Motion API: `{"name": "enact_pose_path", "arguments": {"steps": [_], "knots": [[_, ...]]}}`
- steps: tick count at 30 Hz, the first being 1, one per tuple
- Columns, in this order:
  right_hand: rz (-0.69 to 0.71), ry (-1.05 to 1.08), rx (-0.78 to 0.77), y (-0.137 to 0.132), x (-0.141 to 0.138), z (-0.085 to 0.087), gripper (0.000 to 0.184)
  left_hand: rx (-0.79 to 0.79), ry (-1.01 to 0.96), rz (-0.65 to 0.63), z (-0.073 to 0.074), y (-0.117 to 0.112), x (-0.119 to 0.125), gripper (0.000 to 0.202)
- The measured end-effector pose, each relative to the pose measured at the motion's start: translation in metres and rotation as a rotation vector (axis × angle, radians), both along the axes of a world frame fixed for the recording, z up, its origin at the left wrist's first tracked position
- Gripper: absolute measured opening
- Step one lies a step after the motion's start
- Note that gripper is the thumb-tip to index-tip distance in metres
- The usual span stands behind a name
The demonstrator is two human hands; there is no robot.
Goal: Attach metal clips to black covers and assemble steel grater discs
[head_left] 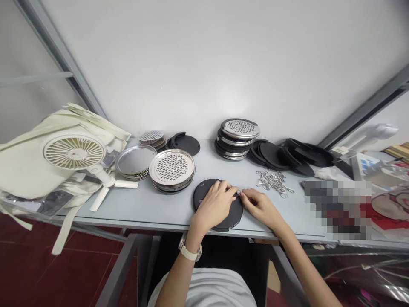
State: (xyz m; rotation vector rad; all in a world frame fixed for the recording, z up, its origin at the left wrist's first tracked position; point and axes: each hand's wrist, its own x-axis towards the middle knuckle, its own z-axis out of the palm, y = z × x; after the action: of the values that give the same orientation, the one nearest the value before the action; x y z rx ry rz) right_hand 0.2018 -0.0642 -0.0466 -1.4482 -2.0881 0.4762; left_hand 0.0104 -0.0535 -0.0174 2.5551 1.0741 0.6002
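A black round disc (204,192) lies flat at the front of the grey table (143,204). My left hand (215,204) rests on top of it, fingers curled and pressing at its right rim. My right hand (260,207) is beside the disc's right edge, fingertips pinched together at the rim where a small metal piece seems to sit; it is too small to name. A watch is on my left wrist. A pile of small wire clips (275,181) lies just beyond my right hand.
A stack of perforated metal discs (172,169), plain metal plates (134,161), a mixed stack of black and metal discs (238,136) and loose black discs (287,155) line the back. A cream fan (74,152) on a cloth bag sits at left.
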Motion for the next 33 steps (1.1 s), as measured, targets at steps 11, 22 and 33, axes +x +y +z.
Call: {"name": "enact_pose_path", "arguments": {"steps": [11, 22, 33], "knots": [[-0.02, 0.031, -0.022, -0.0001, -0.0006, 0.0007, 0.032, 0.047, 0.036, 0.002, -0.0009, 0.0, -0.0003, 0.029], [-0.029, 0.045, -0.025, -0.0004, 0.0004, 0.0001, 0.031, 0.059, 0.039, 0.008, -0.0023, 0.0004, 0.0004, 0.029], [-0.02, 0.018, -0.012, 0.0003, 0.0012, -0.0013, 0.031, 0.038, 0.018, 0.015, -0.0043, 0.0005, 0.0007, 0.029]]}}
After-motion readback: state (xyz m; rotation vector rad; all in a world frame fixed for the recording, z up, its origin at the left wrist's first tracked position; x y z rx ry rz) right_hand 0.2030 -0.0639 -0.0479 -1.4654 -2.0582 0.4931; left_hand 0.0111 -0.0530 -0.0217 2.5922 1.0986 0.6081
